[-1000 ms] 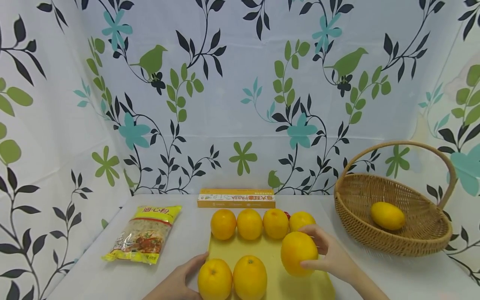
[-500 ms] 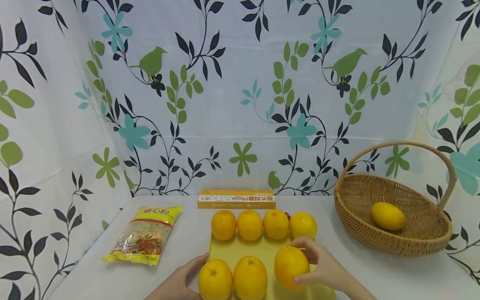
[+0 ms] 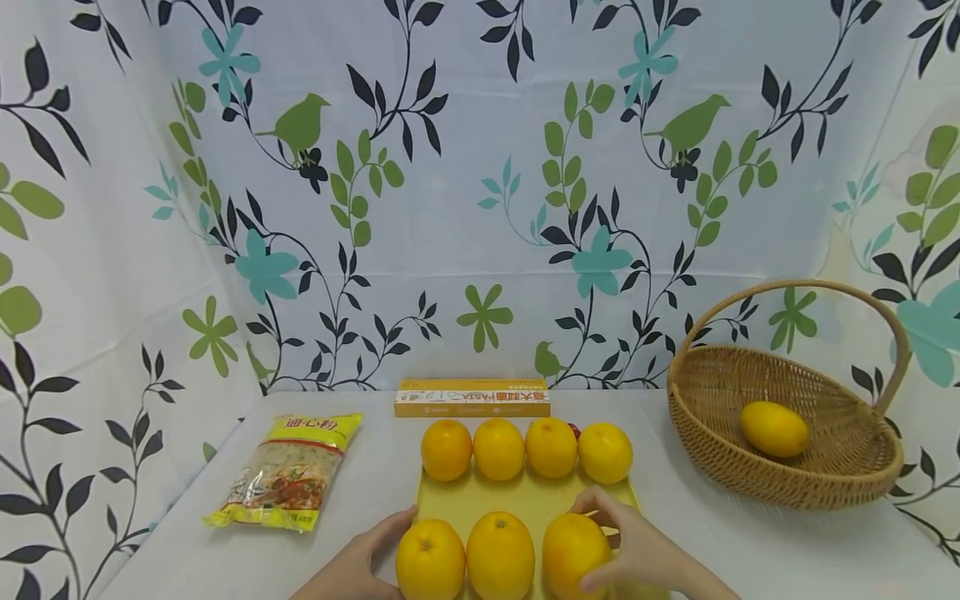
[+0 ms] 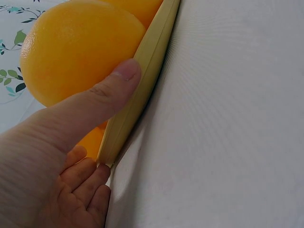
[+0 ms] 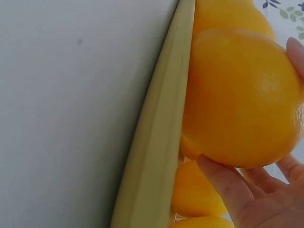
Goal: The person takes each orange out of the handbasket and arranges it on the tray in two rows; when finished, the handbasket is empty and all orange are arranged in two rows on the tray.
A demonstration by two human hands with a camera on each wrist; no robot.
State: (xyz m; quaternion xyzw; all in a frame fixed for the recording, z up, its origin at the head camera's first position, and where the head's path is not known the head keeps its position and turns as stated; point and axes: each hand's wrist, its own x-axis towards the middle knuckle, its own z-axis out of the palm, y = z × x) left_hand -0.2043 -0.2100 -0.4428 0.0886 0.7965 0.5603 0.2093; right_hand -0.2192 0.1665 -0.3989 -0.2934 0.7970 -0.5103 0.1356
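Note:
My right hand [image 3: 626,546] holds a large orange [image 3: 573,554] at the front right of a yellow tray [image 3: 487,497], with fingers behind the fruit and the thumb in front. In the right wrist view this orange [image 5: 237,95] sits right at the tray's rim [image 5: 159,128], fingertips against its side. Two more oranges stand to its left in the front row. My left hand [image 3: 367,558] grips the tray's front left corner beside the leftmost orange [image 3: 431,558]. The left wrist view shows the thumb [image 4: 107,92] along the rim and fingertips at the corner.
Several smaller oranges [image 3: 498,448] line the tray's back edge. Behind them lies a pasta box [image 3: 472,398]. A bag of pasta [image 3: 288,471] lies to the left. At right stands a wicker basket [image 3: 705,417] with a tall handle, holding a yellow oval fruit [image 3: 775,429].
My right hand has brought the orange left and down, into line with the two front oranges. The left hand has stayed at the tray's corner.

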